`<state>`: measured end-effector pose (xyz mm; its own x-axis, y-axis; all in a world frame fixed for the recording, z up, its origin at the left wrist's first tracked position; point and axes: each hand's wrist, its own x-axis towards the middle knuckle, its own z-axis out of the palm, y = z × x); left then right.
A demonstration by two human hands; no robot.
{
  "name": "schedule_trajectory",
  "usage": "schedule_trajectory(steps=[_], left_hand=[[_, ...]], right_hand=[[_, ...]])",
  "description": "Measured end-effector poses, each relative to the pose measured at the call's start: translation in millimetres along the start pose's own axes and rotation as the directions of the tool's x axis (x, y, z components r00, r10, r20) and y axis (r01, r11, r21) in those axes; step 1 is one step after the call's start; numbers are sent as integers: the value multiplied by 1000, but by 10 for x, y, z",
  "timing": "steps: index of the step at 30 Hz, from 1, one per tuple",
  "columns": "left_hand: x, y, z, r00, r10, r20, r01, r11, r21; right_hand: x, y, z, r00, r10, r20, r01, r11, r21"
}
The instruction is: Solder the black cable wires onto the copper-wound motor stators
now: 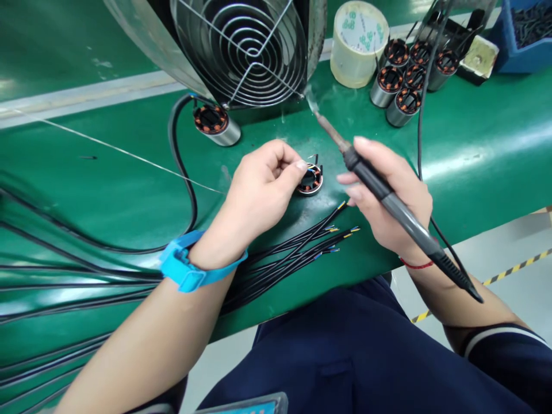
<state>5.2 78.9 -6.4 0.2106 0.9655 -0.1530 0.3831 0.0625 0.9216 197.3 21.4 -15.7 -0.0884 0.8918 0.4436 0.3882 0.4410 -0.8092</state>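
The left hand [269,181] is reaching over the green table [371,190]. Its thumb and first finger are nearly closed, and they are touching or almost touching the near top side of a small round motor part [309,179]; I cannot tell exactly what is between the fingertips. Small colored wires are showing just beside these fingertips. The motor part is standing on the table, between the two hands.

The right hand [390,195] is holding a soldering iron [379,187] by its dark handle. The fingers are bending partly around the handle, and the iron is pointing up and to the left, with its tip in the air near the fan [252,54]. Some smoke is showing at the tip.

Below the motor part, a bunch of black cables [293,253] is lying on the table, and their ends are showing yellow and blue wires. A thin pale wire [116,146] is running from the left side toward the left wrist. One metal motor piece [218,123] with a thick black cable is resting near the fan. Behind the right hand, a roll of clear tape [357,46] is standing beside a group of similar metal pieces [401,80], and a blue bin [524,40] is holding small dark parts.
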Motion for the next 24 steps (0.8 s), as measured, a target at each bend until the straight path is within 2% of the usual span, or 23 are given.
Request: schedule_trajectory(steps=[3, 7, 13, 18, 21, 24], left_hand=[[-1, 3, -5, 1000, 5, 4, -5, 1000, 7], [1, -10, -6, 1000, 8, -6, -8, 1000, 29], [34, -79, 3, 997, 77, -12, -76, 997, 32], [30, -94, -1, 995, 99, -4, -99, 995, 23], [21, -88, 7, 995, 95, -10, -95, 995, -7], [13, -94, 15, 997, 72, -40, -74, 994, -75]], right_hand=[[236, -68, -56, 990, 84, 116, -79, 996, -52], [441, -24, -5, 965, 131, 228, -95, 982, -164], [397, 192, 239, 972, 148, 184, -120, 981, -154], [315, 289, 285, 989, 49, 142, -36, 995, -94], [290, 292, 278, 990, -61, 125, 86, 975, -203], [303, 297, 287, 969, -195, 149, 229, 937, -265]])
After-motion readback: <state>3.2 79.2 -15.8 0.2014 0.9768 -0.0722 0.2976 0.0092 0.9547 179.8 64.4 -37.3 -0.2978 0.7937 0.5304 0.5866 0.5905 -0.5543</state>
